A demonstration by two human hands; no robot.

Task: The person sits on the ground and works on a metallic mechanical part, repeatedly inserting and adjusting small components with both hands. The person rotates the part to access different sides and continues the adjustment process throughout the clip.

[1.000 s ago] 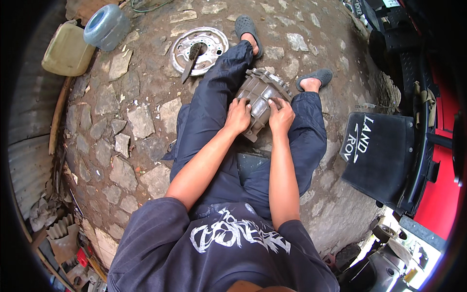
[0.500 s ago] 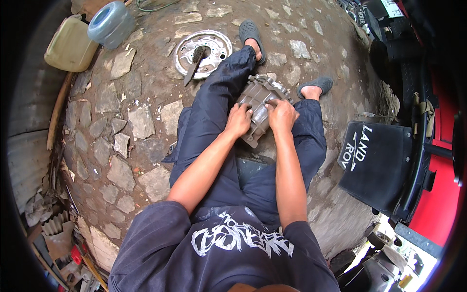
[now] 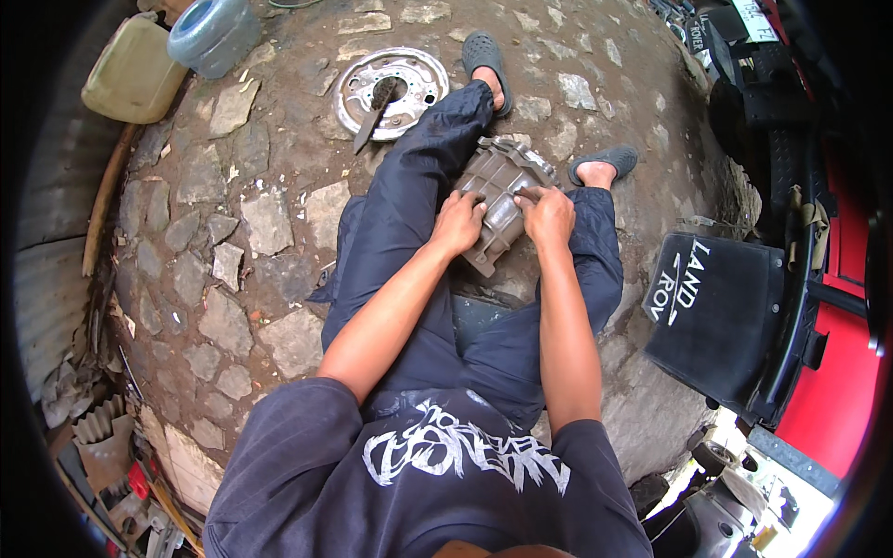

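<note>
Between the lower legs of a seated person, on stone paving (image 3: 270, 223): a ribbed grey metal housing (image 3: 502, 200), lying at a slant, its broad flanged end away from the body, its narrower end toward it.

Left hand (image 3: 457, 221): on the housing's left side, fingers curled in, thumb alongside them. Right hand (image 3: 548, 216): at the right side, fingers bent, thumb and fingertips close together over the upper face. From where I stand I cannot tell whether either hand pinches the casting or only rests against it; nor can I see whether something small sits under the right fingertips.

Both forearms reach forward from dark short sleeves. Dark trousers (image 3: 395, 223), grey clogs with holes; the left foot is set farther out than the right.

Just beside the left shin: a round metal plate (image 3: 423, 79) with a central hole, flat on the ground. Across it, a brush (image 3: 370, 126), dark bristly head over the hole, handle past the rim.

Farther left: a yellowish jerrycan (image 3: 135, 74), a bluish clear bottle (image 3: 216, 42) next to it, a wooden pole (image 3: 110, 195) along a corrugated wall (image 3: 60, 177).

To the right: a black mudflap (image 3: 716, 335) with white lettering, near red bodywork (image 3: 833, 381).
</note>
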